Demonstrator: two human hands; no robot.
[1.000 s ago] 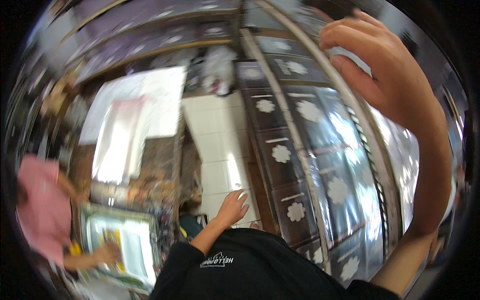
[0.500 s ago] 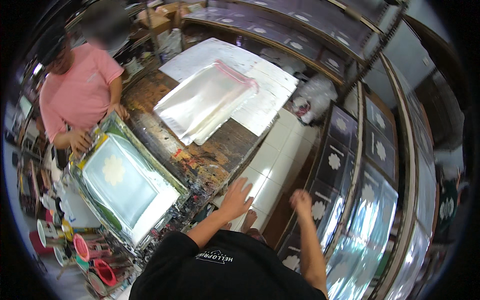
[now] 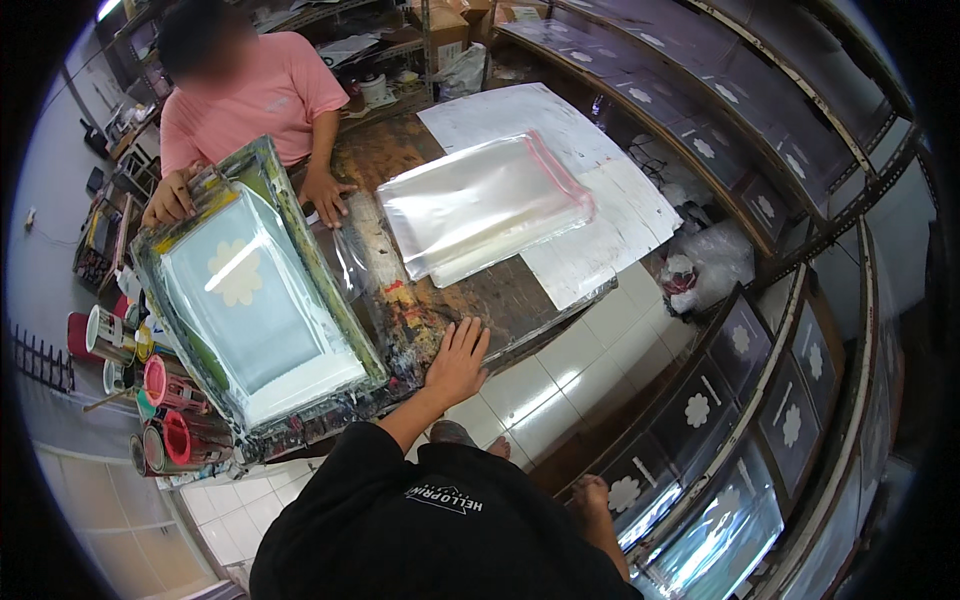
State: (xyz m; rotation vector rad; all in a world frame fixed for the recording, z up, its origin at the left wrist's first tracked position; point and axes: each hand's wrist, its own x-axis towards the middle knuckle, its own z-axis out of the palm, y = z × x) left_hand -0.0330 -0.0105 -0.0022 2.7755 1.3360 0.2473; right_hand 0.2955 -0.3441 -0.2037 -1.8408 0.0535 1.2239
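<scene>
My left hand (image 3: 458, 362) rests on the near edge of the paint-stained table (image 3: 415, 325), fingers stretched and holding nothing. Low by my right side, my right hand (image 3: 590, 492) has its fingers curled in, with nothing visible in it. It is nearest the rack shelf of flower-printed clear bags (image 3: 697, 410). Across the table, a co-worker in a pink shirt grips the far end of a screen-printing frame (image 3: 262, 290) with one hand (image 3: 170, 200). That person's other hand (image 3: 326, 192) touches a clear plastic bag (image 3: 345, 262) beside the frame.
A stack of clear plastic bags (image 3: 480, 205) lies on the table, partly over a white board (image 3: 610, 215). Paint cans (image 3: 190, 440) stand at the left. Drying racks (image 3: 640, 95) run along the back and right. A bundle of plastic (image 3: 715, 262) sits beyond the table.
My view has turned left. My left hand has come down onto the table edge, and my right hand has dropped closer to my side. The co-worker's one hand has moved from the frame to a bag.
</scene>
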